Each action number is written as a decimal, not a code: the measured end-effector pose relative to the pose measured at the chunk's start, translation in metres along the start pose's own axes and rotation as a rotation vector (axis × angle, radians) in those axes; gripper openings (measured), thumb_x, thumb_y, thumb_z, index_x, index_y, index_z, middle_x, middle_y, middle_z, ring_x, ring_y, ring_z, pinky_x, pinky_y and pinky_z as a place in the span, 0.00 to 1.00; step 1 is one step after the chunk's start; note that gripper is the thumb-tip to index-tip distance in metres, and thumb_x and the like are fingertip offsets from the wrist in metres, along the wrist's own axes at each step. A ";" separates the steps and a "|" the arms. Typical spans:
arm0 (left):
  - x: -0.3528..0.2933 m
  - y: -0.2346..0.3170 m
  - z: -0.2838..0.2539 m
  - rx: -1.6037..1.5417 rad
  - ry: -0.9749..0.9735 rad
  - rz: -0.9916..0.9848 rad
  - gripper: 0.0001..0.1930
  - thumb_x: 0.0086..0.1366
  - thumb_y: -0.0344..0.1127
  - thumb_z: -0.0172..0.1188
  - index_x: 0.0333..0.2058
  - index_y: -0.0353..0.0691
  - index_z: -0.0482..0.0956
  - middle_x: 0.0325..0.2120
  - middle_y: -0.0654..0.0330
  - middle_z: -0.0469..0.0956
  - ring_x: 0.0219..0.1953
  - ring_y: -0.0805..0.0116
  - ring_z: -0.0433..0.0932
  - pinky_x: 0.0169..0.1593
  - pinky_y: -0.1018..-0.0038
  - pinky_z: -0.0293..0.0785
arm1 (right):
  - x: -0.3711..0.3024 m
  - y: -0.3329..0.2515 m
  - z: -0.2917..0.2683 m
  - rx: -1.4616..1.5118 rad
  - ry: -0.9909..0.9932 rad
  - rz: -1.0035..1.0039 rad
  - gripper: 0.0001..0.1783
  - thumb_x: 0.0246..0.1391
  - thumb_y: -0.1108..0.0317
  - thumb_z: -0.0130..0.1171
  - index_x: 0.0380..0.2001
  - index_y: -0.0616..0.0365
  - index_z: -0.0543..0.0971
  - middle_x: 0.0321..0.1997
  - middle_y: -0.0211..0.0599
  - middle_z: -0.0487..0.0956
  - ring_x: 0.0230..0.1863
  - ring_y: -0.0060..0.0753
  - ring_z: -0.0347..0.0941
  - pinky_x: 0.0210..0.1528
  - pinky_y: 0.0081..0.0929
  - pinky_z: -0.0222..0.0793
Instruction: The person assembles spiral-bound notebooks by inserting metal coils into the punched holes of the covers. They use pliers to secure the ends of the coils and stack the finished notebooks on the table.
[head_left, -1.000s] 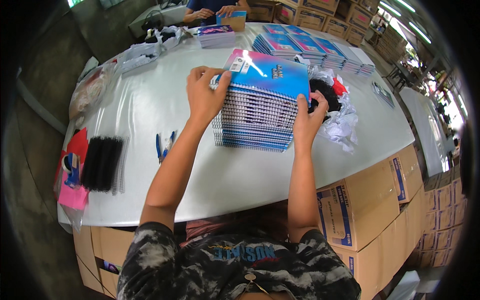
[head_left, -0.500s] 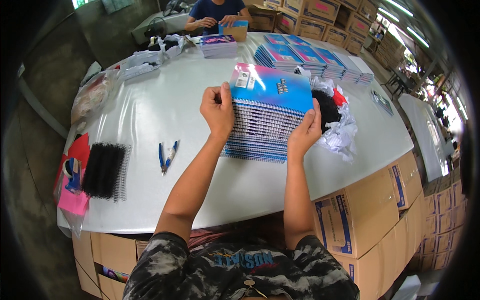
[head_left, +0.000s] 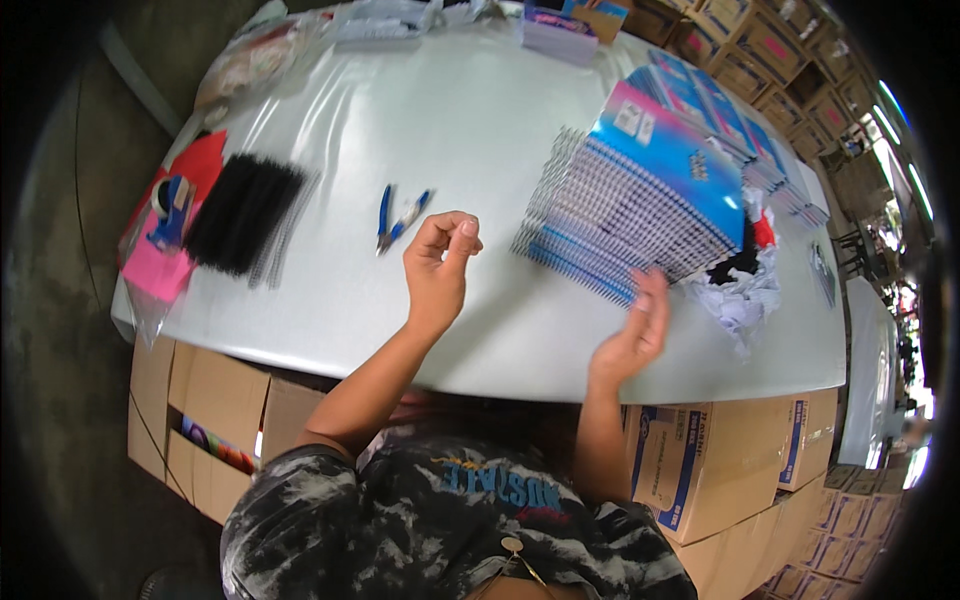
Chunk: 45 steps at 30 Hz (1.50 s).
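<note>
A stack of spiral notebooks [head_left: 690,150] with pink and blue covers lies on the table, its wire-bound edges fanned out toward me. My right hand [head_left: 635,330] is just in front of the stack's near edge, fingers stretched and slightly blurred, holding nothing. Left of the stack and apart from it, my left hand [head_left: 442,265] is raised above the table with curled fingers and the thumb against them; nothing shows in it. Blue-handled cutting pliers [head_left: 400,220] lie on the table just beyond my left hand.
At the left are a bundle of black spiral wires [head_left: 245,215], a blue tape dispenser [head_left: 172,213] and pink and red sheets [head_left: 158,270]. More notebook stacks [head_left: 705,95] stand at the far right, near crumpled white paper [head_left: 735,300]. Cardboard boxes [head_left: 720,460] sit below the table edge.
Both hands have let go of the top notebook and drawn back toward me. The view has turned, so the table and stack appear shifted. The person across the table is mostly out of view.
</note>
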<state>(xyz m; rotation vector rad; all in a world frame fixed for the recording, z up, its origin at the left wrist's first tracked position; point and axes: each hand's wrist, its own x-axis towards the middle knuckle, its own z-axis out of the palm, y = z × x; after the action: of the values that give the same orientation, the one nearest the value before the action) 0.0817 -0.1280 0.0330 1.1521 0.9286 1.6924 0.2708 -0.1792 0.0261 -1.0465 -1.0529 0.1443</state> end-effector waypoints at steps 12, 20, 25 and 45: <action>-0.041 0.006 -0.068 -0.255 0.074 -0.168 0.05 0.59 0.32 0.60 0.28 0.37 0.74 0.22 0.65 0.74 0.25 0.80 0.68 0.30 0.83 0.64 | -0.056 -0.055 0.101 0.269 -0.743 0.360 0.11 0.52 0.72 0.57 0.40 0.60 0.79 0.35 0.34 0.77 0.37 0.24 0.71 0.42 0.20 0.66; -0.046 0.003 -0.101 -0.348 0.117 -0.147 0.04 0.55 0.28 0.62 0.27 0.36 0.75 0.24 0.64 0.76 0.26 0.80 0.68 0.30 0.82 0.66 | -0.083 -0.058 0.127 0.363 -0.805 0.372 0.08 0.49 0.76 0.59 0.35 0.62 0.78 0.33 0.33 0.77 0.35 0.21 0.70 0.39 0.18 0.65; -0.057 0.008 -0.146 0.312 0.003 0.159 0.06 0.49 0.27 0.65 0.26 0.39 0.77 0.22 0.65 0.76 0.24 0.76 0.70 0.30 0.79 0.66 | -0.098 -0.058 0.131 0.423 -0.926 0.640 0.07 0.47 0.78 0.60 0.32 0.64 0.76 0.31 0.32 0.76 0.34 0.20 0.69 0.38 0.18 0.64; -0.113 0.023 -0.220 1.002 0.258 0.245 0.12 0.44 0.28 0.65 0.32 0.42 0.78 0.28 0.63 0.78 0.29 0.67 0.76 0.31 0.74 0.67 | -0.201 -0.078 0.158 0.151 -1.047 0.515 0.09 0.47 0.78 0.60 0.35 0.63 0.80 0.32 0.36 0.79 0.30 0.20 0.70 0.32 0.17 0.65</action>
<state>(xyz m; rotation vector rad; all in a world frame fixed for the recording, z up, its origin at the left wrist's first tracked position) -0.1100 -0.2644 -0.0458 1.7448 1.9919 1.5902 0.0143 -0.2317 -0.0299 -1.0851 -1.6272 1.2752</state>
